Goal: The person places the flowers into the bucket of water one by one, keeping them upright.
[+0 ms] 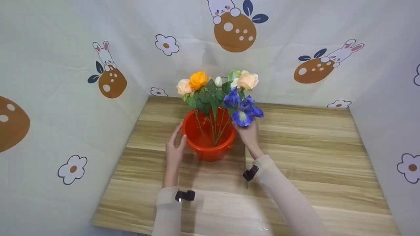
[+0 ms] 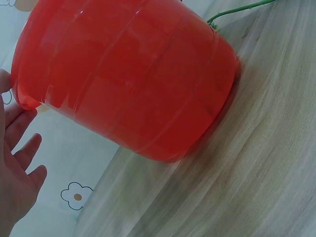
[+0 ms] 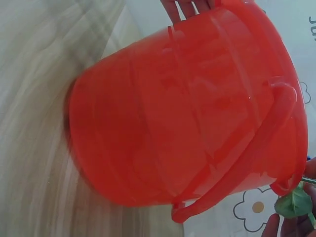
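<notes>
A red bucket (image 1: 210, 151) stands upright on the table with artificial flowers leaning in it: an orange rose (image 1: 199, 80), peach roses (image 1: 248, 80), a white bud (image 1: 218, 81) and green leaves. My left hand (image 1: 174, 152) touches the left side of the rim, its fingers mostly straight. On the right of the bucket, my right hand (image 1: 248, 133) pinches the stem of a blue iris (image 1: 243, 116) just under its bloom. That green stem (image 1: 246, 182) hangs down past the wrist, outside the bucket. A green leaf (image 3: 295, 202) shows by the right fingers in the right wrist view.
The wood-grain table (image 1: 311, 157) runs around the bucket. Pale cloth walls (image 1: 131, 29) printed with rabbits and flowers rise close behind and at both sides. A red handle (image 3: 242, 163) hangs against the bucket's outer wall. Black wrist cameras (image 1: 185, 195) sit on both sleeves.
</notes>
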`<state>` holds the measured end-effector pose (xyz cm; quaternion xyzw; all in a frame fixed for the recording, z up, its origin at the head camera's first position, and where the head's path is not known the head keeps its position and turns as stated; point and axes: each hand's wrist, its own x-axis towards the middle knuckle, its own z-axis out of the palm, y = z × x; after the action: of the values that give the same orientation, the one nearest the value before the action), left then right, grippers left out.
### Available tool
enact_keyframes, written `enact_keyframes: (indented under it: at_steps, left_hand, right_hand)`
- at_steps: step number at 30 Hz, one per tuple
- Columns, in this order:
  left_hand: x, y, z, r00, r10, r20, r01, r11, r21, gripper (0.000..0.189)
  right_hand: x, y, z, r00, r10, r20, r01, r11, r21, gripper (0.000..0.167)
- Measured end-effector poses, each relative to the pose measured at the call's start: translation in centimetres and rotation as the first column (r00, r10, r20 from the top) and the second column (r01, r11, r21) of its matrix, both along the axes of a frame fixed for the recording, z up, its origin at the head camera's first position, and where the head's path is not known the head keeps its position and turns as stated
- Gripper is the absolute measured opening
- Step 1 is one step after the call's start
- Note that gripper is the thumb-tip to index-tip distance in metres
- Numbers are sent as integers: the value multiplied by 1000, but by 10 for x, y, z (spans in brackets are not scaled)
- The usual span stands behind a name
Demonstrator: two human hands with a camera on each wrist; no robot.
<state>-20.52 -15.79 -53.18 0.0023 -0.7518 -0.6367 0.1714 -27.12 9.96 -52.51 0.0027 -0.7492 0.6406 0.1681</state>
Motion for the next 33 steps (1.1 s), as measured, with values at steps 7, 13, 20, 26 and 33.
enact_keyframes:
  at_steps: [7, 13, 20, 26, 33]
  left_hand:
    - [-1, 0, -2, 1000, 1, 21, -2, 1000, 16, 46]
    - [-1, 0, -4, 1000, -4, -2, 4, 1000, 20, 46]
    - [0, 1, -4, 1000, 22, 7, -22, 1000, 9, 46]
    - [1, 1, -3, 1000, 16, -16, -16, 1000, -2, 44]
    - [1, 1, -1, 1000, 16, 4, -16, 1000, -17, 45]
  right_hand:
    - [7, 16, -11, 1000, -3, 29, 1, 999, 55, 36]
    - [16, 32, -16, 996, 8, 87, -10, 1000, 19, 23]
    - [20, 40, -22, 990, 39, 137, -36, 999, -19, 26]
    - [2, 50, -67, 981, 65, 182, -48, 994, -97, 29]
    - [-2, 56, -83, 944, 138, 298, -95, 984, -153, 41]
